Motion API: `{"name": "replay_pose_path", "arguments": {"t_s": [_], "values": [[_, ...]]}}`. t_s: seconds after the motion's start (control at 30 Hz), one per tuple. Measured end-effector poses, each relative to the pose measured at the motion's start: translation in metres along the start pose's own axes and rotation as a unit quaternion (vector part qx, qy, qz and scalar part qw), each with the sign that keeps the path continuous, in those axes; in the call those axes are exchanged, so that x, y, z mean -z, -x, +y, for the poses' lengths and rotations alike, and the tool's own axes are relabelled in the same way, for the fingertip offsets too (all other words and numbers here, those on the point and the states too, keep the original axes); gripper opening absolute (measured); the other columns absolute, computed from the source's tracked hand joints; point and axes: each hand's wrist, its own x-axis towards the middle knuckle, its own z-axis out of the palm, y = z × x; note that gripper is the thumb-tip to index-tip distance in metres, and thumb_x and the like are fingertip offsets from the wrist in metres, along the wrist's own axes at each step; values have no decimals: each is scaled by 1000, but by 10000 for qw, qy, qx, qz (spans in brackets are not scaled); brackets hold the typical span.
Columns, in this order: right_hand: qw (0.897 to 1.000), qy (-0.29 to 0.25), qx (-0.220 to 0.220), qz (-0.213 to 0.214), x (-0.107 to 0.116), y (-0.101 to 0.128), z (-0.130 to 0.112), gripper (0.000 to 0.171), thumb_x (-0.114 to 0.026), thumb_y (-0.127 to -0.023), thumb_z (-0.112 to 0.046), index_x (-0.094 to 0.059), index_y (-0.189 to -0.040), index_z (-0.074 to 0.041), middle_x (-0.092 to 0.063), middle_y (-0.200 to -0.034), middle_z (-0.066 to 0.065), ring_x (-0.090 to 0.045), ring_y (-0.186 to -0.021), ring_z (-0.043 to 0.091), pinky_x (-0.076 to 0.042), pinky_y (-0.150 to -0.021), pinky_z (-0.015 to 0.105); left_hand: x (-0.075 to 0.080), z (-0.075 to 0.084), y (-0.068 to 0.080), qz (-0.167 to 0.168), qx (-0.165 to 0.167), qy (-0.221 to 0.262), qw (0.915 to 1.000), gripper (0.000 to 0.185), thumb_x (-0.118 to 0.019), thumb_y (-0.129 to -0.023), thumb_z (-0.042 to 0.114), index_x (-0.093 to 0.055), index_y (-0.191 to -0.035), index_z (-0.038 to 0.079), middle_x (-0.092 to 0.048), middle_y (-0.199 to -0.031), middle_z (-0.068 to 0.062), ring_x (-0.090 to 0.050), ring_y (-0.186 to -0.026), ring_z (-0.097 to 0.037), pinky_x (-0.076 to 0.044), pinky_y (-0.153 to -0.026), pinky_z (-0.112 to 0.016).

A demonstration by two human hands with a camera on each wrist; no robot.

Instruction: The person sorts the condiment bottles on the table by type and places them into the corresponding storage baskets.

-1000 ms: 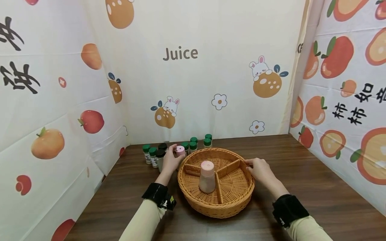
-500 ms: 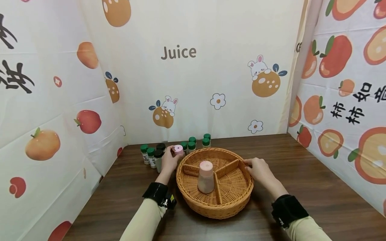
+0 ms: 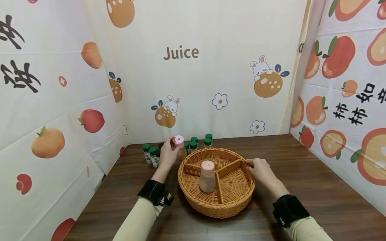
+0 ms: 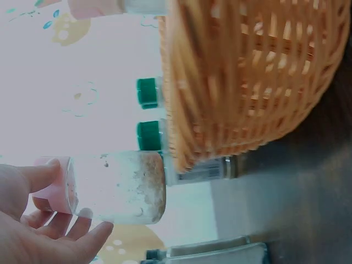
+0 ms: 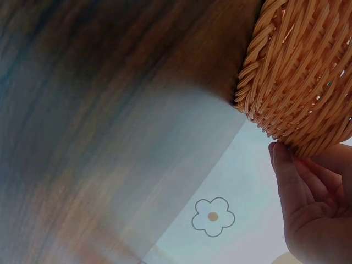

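Head view is showing a person's left hand (image 3: 167, 154) pinching a clear bottle (image 4: 124, 187) by its pink cap (image 3: 179, 141), the thumb on one side and the fingers curling round the other. The bottle is hanging roughly upright, its base raised off the wooden table (image 3: 304, 160), just beside the far left part of a round wicker basket (image 3: 221, 211). Left wrist view is showing brownish matter clinging inside the bottle, mostly around its base.

The right hand (image 3: 261, 170) is gripping the basket's right rim, fingertips and thumb bending onto the weave. The basket is resting on the table, and three dividers are parting it into a back, a left front and a right front compartment. A second pink-capped bottle (image 3: 207, 180) is standing upright in the left front compartment.

Several green-capped jars (image 3: 193, 146) are standing behind the basket, the rim partly hiding some of them. Two labelled jars (image 3: 154, 157), also green-capped, are standing to the left of the left hand, and a dark cap (image 3: 161, 145) is showing partly behind that hand.

Black bands (image 3: 288, 210) are circling both wrists over pale sleeves (image 3: 137, 219). Printed cloth (image 3: 193, 83) with fruit, rabbits and flowers is hanging around the table
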Motion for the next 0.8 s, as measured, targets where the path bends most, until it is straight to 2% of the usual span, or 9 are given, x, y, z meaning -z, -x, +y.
{"name": "replay_pose_path", "arguments": {"t_s": [0.13, 0.37, 0.63, 0.8], "values": [[10000, 45, 0, 9, -1, 0, 1, 34, -61, -96, -3, -64, -129, 4, -69, -116, 27, -51, -59, 15, -41, -51, 25, 5, 9, 3, -17, -201, 85, 9998, 54, -69, -94, 16, -46, -141, 1, -56, -139, -23, -56, -129, -35, -50, -105, -48], [9999, 104, -7, 63, -2, -2, 2, 33, -61, -96, -3, -65, -128, 3, -69, -115, 28, -52, -62, 16, -40, -51, 26, 10, 22, 13, -369, -411, 409, 9976, 54, -68, -94, 13, -45, -142, 1, -55, -140, -22, -55, -130, -34, -49, -106, -45], [9999, 95, 19, 85, -3, -2, 3, 33, -62, -96, -3, -65, -128, 4, -69, -114, 27, -51, -61, 16, -40, -52, 27, 8, 24, 28, -660, -599, 384, 9953, 51, -69, -94, 12, -48, -139, 0, -57, -138, -21, -56, -129, -35, -50, -105, -46], [9999, 71, 3, 98, -4, -3, 4, 33, -62, -96, -3, -65, -128, 4, -69, -115, 27, -52, -64, 17, -41, -52, 27, 6, 23, 35, -863, -588, 233, 9943, 51, -70, -93, 14, -50, -138, 2, -59, -136, -19, -58, -126, -34, -51, -104, -47]]}}
